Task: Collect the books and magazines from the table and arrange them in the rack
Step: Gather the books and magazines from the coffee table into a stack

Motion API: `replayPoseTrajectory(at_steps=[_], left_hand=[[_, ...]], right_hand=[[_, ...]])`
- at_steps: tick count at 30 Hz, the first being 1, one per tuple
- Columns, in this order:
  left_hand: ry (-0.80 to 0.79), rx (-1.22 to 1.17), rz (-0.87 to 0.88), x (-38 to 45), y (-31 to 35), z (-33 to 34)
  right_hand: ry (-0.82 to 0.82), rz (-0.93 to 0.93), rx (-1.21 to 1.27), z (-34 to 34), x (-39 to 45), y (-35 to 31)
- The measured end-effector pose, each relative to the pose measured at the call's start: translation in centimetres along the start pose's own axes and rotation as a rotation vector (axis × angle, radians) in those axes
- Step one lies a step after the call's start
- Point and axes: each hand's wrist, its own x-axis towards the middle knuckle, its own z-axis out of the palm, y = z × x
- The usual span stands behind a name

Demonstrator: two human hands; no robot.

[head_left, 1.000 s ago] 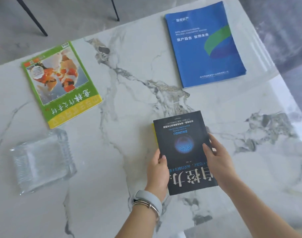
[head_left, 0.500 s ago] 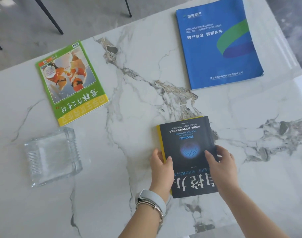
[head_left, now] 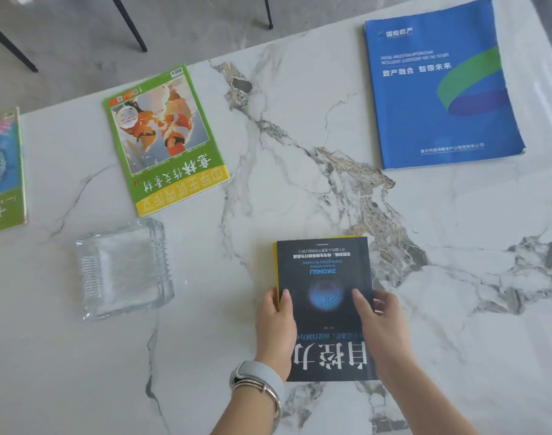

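A: Both hands? L hand (head_left: 276,324) and R hand (head_left: 382,328) are gripping the dark book (head_left: 325,306) by its side edges — thumbs lying on the cover, yellow book (head_left: 275,271) peeking out underneath.

B: Where?

A: It's lying near table (head_left: 300,127) front edge — glass ashtray (head_left: 124,268) left, green mag (head_left: 164,136) and blue brochure (head_left: 441,86) lying farther back.

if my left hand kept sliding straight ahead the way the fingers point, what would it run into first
Probably nothing nearby. The left hand points up along the left edge of the dark book; beyond it lies bare marble table. The green magazine sits off to the left.
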Motion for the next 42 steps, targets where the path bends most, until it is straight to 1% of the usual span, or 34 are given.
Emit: replayPoseTrajectory(at_steps=[5,8,12,14,17,18,19,21,23,24,26,28,31,34,36,39,42], left_hand=[[0.206,-0.004,0.009,-0.3,-2.1,-6.4],[0.270,0.006,0.012,-0.5,-2.8,-9.8],[0.187,0.084,0.054,0.5,-4.5,-12.6],[0.148,0.161,-0.001,1.1,-5.0,-13.4],[0.131,0.248,-0.033,1.7,-4.2,-14.6],[0.144,0.279,0.003,1.8,-3.1,-15.3],[0.173,0.287,0.078,2.0,-2.1,-16.1],[0.222,0.214,0.282,2.5,0.5,-18.8],[0.257,0.143,0.415,4.2,3.3,-22.5],[0.286,0.097,0.425,5.7,4.5,-24.8],[0.346,-0.038,0.358,9.8,6.8,-29.9],[0.395,-0.146,0.276,14.3,8.7,-34.9],[0.467,-0.162,0.216,20.3,10.7,-41.6],[0.526,-0.169,0.196,25.6,11.7,-47.1],[0.533,-0.137,0.180,27.9,12.1,-49.1],[0.565,-0.040,0.157,31.3,11.8,-52.2],[0.657,0.119,0.080,33.3,11.5,-54.1]], right_hand=[[-0.114,-0.007,-0.101,6.1,-3.7,1.0],[-0.151,-0.011,-0.160,9.4,-6.2,1.7],[-0.123,-0.027,-0.238,11.5,-8.2,2.6],[-0.096,-0.033,-0.249,11.8,-8.8,2.4],[0.029,-0.056,-0.248,12.6,-9.3,0.7],[0.079,-0.087,-0.240,13.2,-9.6,-0.5],[0.117,-0.130,-0.225,13.8,-9.8,-1.8],[0.132,-0.232,-0.189,16.1,-10.5,-5.0],[0.071,-0.340,-0.160,19.6,-11.3,-8.6],[0.021,-0.391,-0.141,21.6,-11.5,-10.3],[-0.085,-0.471,-0.129,26.6,-11.8,-13.6],[-0.186,-0.512,-0.143,31.8,-11.9,-16.6],[-0.327,-0.547,-0.164,39.5,-12.0,-20.2],[-0.434,-0.514,-0.257,46.4,-11.8,-22.3],[-0.469,-0.470,-0.258,48.9,-11.5,-23.2],[-0.514,-0.393,-0.225,53.1,-11.1,-24.0],[-0.517,-0.319,-0.170,55.7,-11.2,-24.6]])
